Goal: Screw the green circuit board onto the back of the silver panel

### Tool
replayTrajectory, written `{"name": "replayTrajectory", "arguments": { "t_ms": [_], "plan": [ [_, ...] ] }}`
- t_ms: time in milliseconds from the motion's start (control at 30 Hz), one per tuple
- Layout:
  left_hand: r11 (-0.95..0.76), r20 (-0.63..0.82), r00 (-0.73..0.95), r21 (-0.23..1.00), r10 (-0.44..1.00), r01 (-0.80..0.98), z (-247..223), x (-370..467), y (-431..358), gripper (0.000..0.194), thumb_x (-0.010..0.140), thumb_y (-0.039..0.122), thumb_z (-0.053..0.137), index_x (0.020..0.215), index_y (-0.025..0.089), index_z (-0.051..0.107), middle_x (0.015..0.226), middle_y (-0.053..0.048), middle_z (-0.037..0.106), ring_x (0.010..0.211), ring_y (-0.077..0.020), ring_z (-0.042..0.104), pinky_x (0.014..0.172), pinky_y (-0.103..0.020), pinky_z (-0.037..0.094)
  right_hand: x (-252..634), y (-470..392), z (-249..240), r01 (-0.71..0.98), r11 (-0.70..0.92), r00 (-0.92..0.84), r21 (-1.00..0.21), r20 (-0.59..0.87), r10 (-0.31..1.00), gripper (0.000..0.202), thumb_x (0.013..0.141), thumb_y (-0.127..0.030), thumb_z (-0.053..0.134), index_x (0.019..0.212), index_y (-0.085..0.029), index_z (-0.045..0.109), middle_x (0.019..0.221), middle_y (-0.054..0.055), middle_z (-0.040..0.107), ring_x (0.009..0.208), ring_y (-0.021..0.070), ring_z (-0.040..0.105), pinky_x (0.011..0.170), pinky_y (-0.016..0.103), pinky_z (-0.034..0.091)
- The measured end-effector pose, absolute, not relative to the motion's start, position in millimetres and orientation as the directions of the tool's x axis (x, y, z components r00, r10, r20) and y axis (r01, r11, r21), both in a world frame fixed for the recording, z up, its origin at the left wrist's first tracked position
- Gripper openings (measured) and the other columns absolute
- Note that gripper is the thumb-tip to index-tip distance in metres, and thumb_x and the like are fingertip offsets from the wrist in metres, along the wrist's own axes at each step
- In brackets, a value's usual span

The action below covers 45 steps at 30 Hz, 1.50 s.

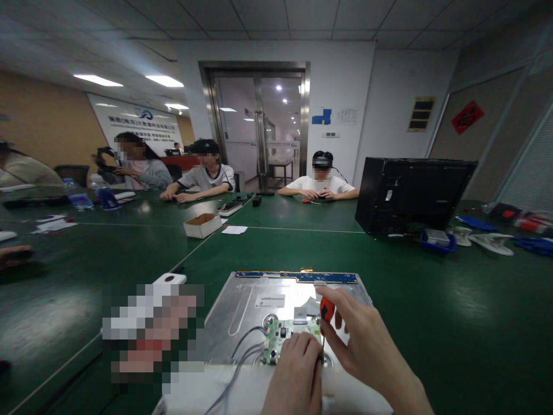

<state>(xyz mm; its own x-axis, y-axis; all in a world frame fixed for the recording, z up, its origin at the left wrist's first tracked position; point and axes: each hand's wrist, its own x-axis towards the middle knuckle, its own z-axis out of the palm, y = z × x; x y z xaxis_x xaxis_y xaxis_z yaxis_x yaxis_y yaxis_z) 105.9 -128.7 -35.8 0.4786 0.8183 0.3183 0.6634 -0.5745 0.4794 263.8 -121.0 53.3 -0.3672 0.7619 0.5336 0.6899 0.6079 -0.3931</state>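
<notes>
One orange-handled screwdriver (327, 310) is held near-upright in the right hand's (362, 329) grip. The green circuit board (283, 332) is covered partly by the left hand (298, 364) — its grip cannot be told — on a metal panel (242, 294), toward the bench's (432, 300) near edge.

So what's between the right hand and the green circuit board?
A screwdriver, its orange handle in the right hand, its shaft pointing down toward the green circuit board; the head view shows it.
</notes>
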Motion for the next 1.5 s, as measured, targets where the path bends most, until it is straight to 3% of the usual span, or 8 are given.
{"name": "replayTrajectory", "arguments": {
  "t_ms": [200, 500, 633, 933, 1200, 1500],
  "plan": [
    [-0.558, 0.32, 0.457, 0.491, 0.83, 0.669, -34.3, 105.7, -130.3, 0.024, 0.083, 0.005, 0.042, 0.097, 0.019, 0.056, 0.104, -0.009, 0.059, 0.096, -0.0265, 0.053, 0.084, -0.041, 0.044, 264.2, -119.2, 51.6, 0.725, 0.599, -0.35, -0.341, 0.566, 0.746, 0.036, 0.087, -0.015, 0.053, 0.121, -0.025, 0.046, 0.094, 0.003, 0.06, 0.066, 0.015, 0.057, 0.054, 0.026, 0.042],
    [-0.584, 0.336, 0.478, 0.49, 0.812, 0.647, -34.7, 105.2, -129.5, 0.024, 0.084, 0.006, 0.041, 0.099, 0.018, 0.055, 0.104, -0.01, 0.059, 0.095, -0.0267, 0.053, 0.084, -0.042, 0.044, 263.1, -123.0, 55.6, 0.672, 0.604, -0.354, -0.428, 0.531, 0.77, 0.044, 0.088, -0.012, 0.047, 0.129, -0.024, 0.039, 0.109, 0.008, 0.059, 0.077, 0.0179, 0.06, 0.061, 0.029, 0.048],
    [-0.58, 0.33, 0.478, 0.495, 0.814, 0.647, -32.5, 105.3, -130.2, 0.022, 0.085, 0.006, 0.042, 0.097, 0.019, 0.055, 0.104, -0.01, 0.059, 0.095, -0.0266, 0.053, 0.084, -0.041, 0.044, 263.3, -122.5, 54.7, 0.671, 0.605, -0.353, -0.429, 0.533, 0.769, 0.044, 0.088, -0.012, 0.046, 0.13, -0.023, 0.038, 0.106, 0.007, 0.06, 0.079, 0.0188, 0.061, 0.06, 0.029, 0.048],
    [-0.564, 0.325, 0.461, 0.494, 0.826, 0.662, -32.4, 106.0, -130.0, 0.024, 0.082, 0.004, 0.042, 0.096, 0.019, 0.055, 0.103, -0.009, 0.059, 0.095, -0.026, 0.053, 0.085, -0.041, 0.044, 264.0, -118.7, 51.3, 0.724, 0.608, -0.334, -0.327, 0.604, 0.723, 0.038, 0.087, -0.016, 0.053, 0.124, -0.024, 0.047, 0.098, 0.005, 0.06, 0.069, 0.0156, 0.06, 0.052, 0.025, 0.045],
    [-0.575, 0.316, 0.481, 0.486, 0.818, 0.658, -35.6, 106.4, -129.6, 0.024, 0.084, 0.005, 0.041, 0.099, 0.019, 0.054, 0.104, -0.01, 0.058, 0.096, -0.0269, 0.053, 0.086, -0.043, 0.043, 263.2, -122.4, 56.3, 0.679, 0.615, -0.349, -0.401, 0.56, 0.751, 0.047, 0.086, -0.011, 0.048, 0.131, -0.024, 0.041, 0.119, 0.009, 0.057, 0.087, 0.0202, 0.062, 0.061, 0.029, 0.051],
    [-0.56, 0.303, 0.473, 0.504, 0.827, 0.657, -31.3, 106.0, -130.3, 0.024, 0.084, 0.005, 0.041, 0.098, 0.019, 0.054, 0.105, -0.01, 0.058, 0.098, -0.0269, 0.052, 0.088, -0.043, 0.042, 264.2, -121.9, 53.2, 0.674, 0.602, -0.352, -0.428, 0.53, 0.771, 0.046, 0.088, -0.011, 0.047, 0.13, -0.025, 0.039, 0.105, 0.006, 0.06, 0.076, 0.0178, 0.061, 0.06, 0.029, 0.048]
  ]
}}
